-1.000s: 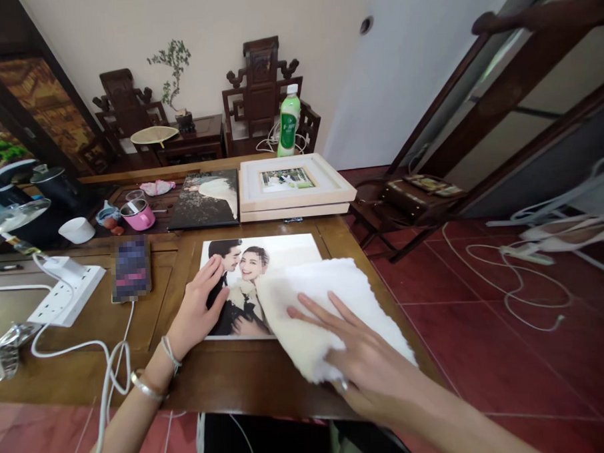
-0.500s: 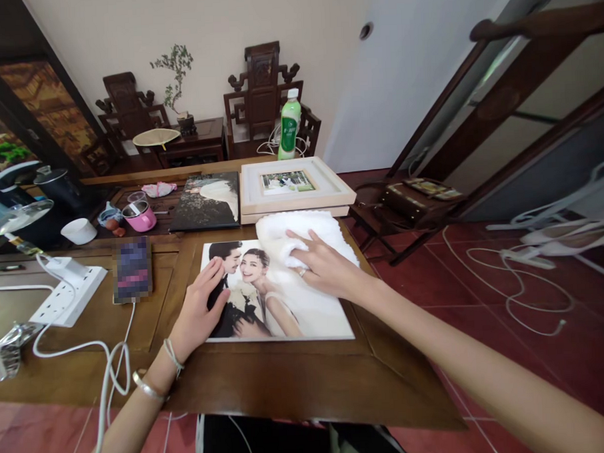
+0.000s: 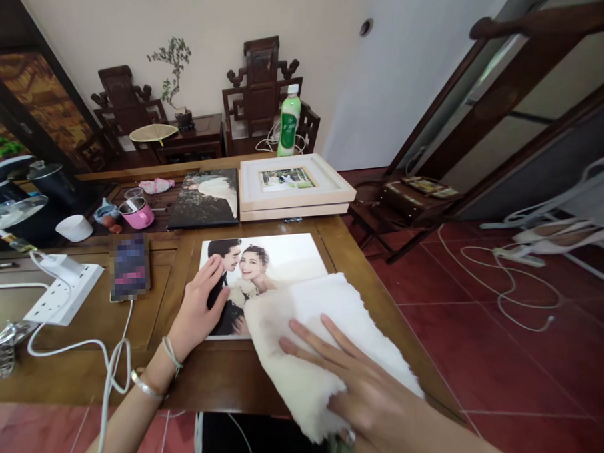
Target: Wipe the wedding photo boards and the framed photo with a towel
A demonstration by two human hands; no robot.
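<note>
A glossy photo panel of a couple lies flat on the brown wooden table. My left hand rests on the panel's left edge, fingers extended, holding nothing. Over the panel's lower right part and the table's front edge is a fluffy white cloth. My right hand presses on this cloth from above; its fingers are partly spread, and a fold of the cloth is caught by the thumb side.
Behind the panel are a pale framed picture, a dark photo panel and a green bottle. Leftward are a pink cup, a blurred phone, a power strip and loose white cables.
My right hand and the cloth have moved from the panel's upper right down toward the front edge, uncovering the upper right corner. My left hand has stayed in place.
</note>
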